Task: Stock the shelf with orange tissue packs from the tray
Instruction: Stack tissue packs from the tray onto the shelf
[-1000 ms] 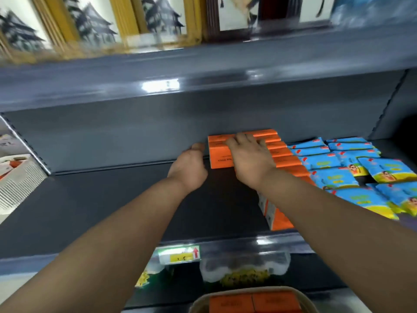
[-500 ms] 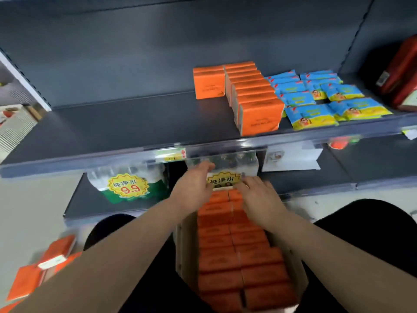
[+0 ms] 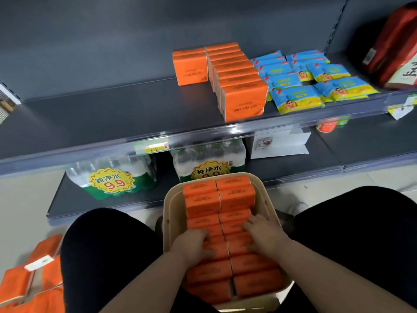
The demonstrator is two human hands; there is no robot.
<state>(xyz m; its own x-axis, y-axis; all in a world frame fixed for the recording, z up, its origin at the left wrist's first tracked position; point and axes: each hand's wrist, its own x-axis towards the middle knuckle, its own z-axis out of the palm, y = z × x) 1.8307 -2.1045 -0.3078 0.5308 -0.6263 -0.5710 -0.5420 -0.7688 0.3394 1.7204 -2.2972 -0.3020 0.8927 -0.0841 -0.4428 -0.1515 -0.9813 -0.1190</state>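
**Clerk:** Entry one, the hands?

**Checker:** Left hand [image 3: 194,242]: inside the tray [image 3: 168,213], on the left column of orange tissue packs [image 3: 234,195], fingers bent down among them. The picture is blurred there, so I cannot tell whether they clasp a pack. Right hand [image 3: 264,233]: on the tray's right column, fingers stretched forward and resting on the pack tops, gripping nothing.

**Clerk:** The tray itself?

**Checker:** Beige, rounded corners. It holds two columns of packs on edge, side by side, from near rim to far rim. The person's knees [image 3: 108,240], in black, flank it on both sides.

**Clerk:** Beyond the tray?

**Checker:** Just past its far rim, on the bottom level: shrink-wrapped water bottles [image 3: 112,177] with yellow 9.9 labels. Above and beyond the tray: the grey shelf [image 3: 112,114].

- A row of stocked orange packs [image 3: 243,102] runs from the shelf's front lip to its back.
- Further back packs [image 3: 190,68] stand against that row's left side, at the rear.
- Blue packets [image 3: 297,98] lie right of the row.

Left of the tray, on the floor: loose orange packs [image 3: 45,251]. Up and far right of the tray: a red bag [image 3: 392,46].
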